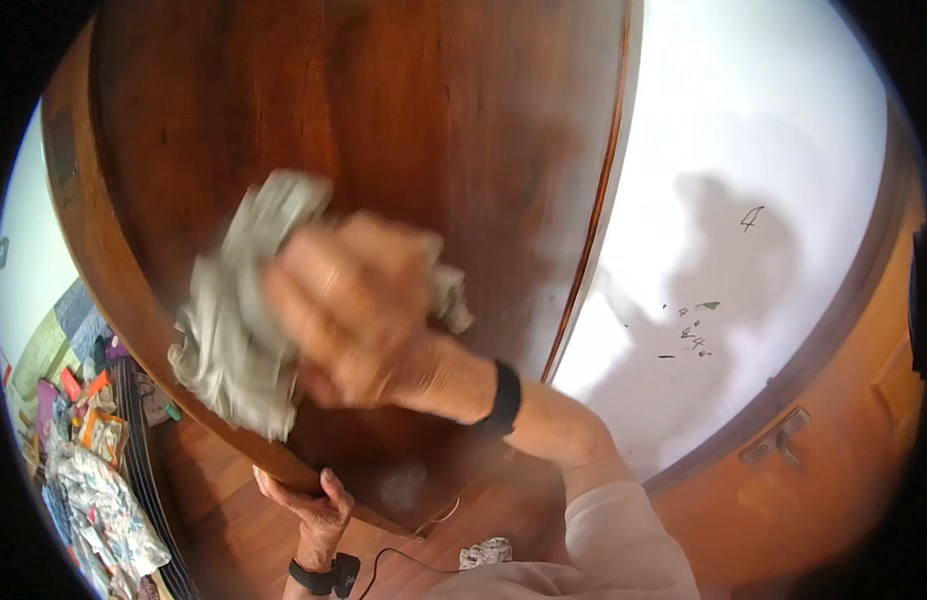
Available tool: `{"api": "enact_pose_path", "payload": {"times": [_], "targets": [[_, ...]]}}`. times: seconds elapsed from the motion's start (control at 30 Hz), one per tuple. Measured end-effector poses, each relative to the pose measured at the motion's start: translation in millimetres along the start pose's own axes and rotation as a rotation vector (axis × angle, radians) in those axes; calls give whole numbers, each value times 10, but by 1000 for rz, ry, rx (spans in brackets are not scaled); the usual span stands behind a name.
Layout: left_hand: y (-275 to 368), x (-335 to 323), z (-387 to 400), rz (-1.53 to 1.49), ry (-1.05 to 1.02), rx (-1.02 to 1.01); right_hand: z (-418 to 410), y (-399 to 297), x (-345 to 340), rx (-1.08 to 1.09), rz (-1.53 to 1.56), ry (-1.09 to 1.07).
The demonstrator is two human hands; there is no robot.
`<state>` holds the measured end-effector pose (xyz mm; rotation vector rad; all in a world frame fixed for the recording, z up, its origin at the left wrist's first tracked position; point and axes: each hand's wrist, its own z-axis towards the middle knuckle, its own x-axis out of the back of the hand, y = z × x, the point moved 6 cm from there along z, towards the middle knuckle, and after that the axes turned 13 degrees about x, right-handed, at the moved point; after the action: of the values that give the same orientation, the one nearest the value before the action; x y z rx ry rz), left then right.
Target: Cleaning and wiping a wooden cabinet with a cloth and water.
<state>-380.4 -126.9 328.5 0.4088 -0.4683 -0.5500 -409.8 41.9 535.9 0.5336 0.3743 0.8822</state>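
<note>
My right hand [351, 307], blurred by motion, holds a crumpled light grey cloth [242, 315] in front of a dark brown wooden panel [373, 105]. Folds of the cloth hang to the left of the fingers, and a smaller bunch shows on their right. Low on the panel's left side, my left hand [317, 506] grips the lighter wooden edge [268, 454] between thumb and fingers. Each wrist wears a black band. Whether the cloth touches the panel cannot be told.
A white wall [688, 112] with small marks stands at right, beside a wooden door with a metal handle [782, 442]. Patterned fabric [107, 502] and mixed items are heaped at lower left. On the wooden floor [403, 574] lie a crumpled whitish cloth [486, 553] and a dark cord.
</note>
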Motion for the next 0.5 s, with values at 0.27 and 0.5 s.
{"api": "enact_pose_path", "payload": {"times": [0.27, 0.5], "targets": [[-75, 53, 8, 5, 25, -25, -69, -171, -3, 161, -25, -35], [-62, 90, 10, -29, -21, 130, -852, 1552, 893, -174, -431, 120]]}}
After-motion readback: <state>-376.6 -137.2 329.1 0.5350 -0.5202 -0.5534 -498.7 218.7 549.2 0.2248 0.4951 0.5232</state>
